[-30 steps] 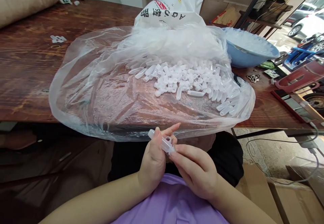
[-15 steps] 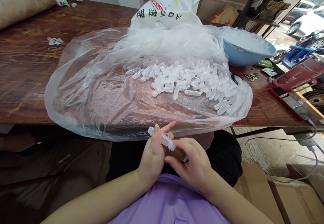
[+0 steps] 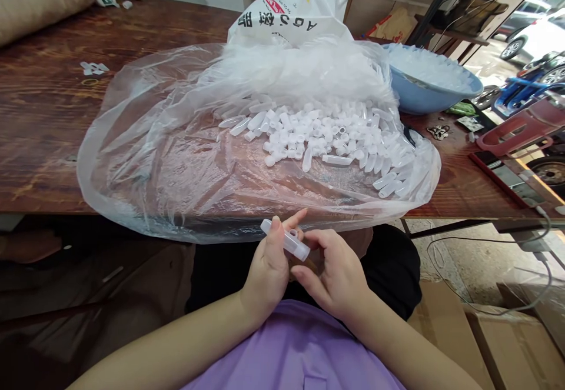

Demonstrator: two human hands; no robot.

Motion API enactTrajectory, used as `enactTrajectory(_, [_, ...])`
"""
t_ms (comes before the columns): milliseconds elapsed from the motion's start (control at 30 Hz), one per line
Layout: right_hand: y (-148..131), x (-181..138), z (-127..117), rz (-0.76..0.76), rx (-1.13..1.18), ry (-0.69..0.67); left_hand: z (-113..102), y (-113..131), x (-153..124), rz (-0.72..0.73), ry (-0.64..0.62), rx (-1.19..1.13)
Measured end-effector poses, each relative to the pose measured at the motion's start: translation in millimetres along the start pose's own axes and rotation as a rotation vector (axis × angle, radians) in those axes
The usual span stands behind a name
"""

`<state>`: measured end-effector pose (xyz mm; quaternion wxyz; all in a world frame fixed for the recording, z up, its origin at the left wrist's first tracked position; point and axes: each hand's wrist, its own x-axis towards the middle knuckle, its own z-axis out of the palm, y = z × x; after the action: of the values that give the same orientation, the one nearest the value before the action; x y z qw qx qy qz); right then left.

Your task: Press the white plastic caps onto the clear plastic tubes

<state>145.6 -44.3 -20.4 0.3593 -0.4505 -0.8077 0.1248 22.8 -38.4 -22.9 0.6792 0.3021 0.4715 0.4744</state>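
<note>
My left hand (image 3: 270,263) grips a small translucent plastic tube (image 3: 295,247) between the thumb and fingers, its pointed end up and left and its blunt end down and right. A small round rim shows behind the tube; I cannot tell whether it is a ring or another part. Right beside the blunt end is my right hand (image 3: 338,272), its thumb and forefinger curved and parted, with nothing visible between them. Beyond both hands, a clear plastic bag (image 3: 189,172) lies spread on the table, holding a heap of similar tubes and small pieces (image 3: 304,134).
A blue basin (image 3: 424,99) full of translucent pieces stands at the back right. Behind the clear bag is a white printed sack (image 3: 286,16). The brown wooden table (image 3: 39,143) ends just before my lap. Cardboard boxes (image 3: 507,343) and a cable (image 3: 441,255) are at lower right.
My right thumb and forefinger have come away from the tube's blunt end, which now shows more fully. The left hand has barely shifted and keeps hold of the tube.
</note>
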Motion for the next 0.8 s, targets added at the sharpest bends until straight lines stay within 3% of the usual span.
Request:
enactTrajectory(133, [0, -1, 2, 0.005, -0.028, -0.077, 0, 2, 0, 0.002, 0.009, 0.028])
enactTrajectory(300, [0, 2, 1, 0.012, 0.004, -0.023, 0, 2, 0, 0.004, 0.006, 0.027])
enactTrajectory(400, [-1, 2, 2, 0.035, 0.011, -0.084, 0, 0, 0, 0.009, 0.005, 0.057])
enactTrajectory(533, [-4, -1, 8, 0.307, 0.423, -0.178, -2, 0, -1, 0.083, -0.038, 0.209])
enactTrajectory(667, [-6, -3, 13, 0.664, 0.986, -0.228, -8, 0, 0, 0.274, -0.067, 0.444])
enactTrajectory(800, [-3, -4, 12, 0.93, 1.375, -0.386, -15, -1, 4, 0.39, -0.131, 0.6])
